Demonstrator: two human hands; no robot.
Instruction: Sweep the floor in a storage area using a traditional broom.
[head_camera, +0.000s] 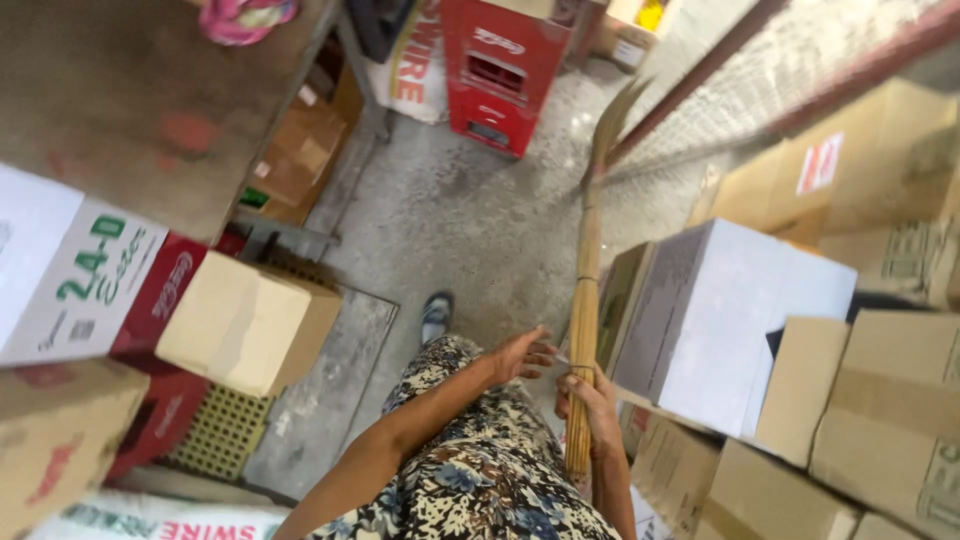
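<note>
A long broom of bundled tan sticks stands nearly upright, its brush end resting on the grey concrete floor far ahead. My right hand is wrapped around the broom's handle near its upper end. My left hand hovers just left of the handle with fingers spread, touching or almost touching it and holding nothing. Below me are my patterned garment and one foot in a sandal.
Stacked cardboard boxes and a white box crowd the right. On the left are a tan box, a white printed carton and red crates. A red crate stack stands ahead.
</note>
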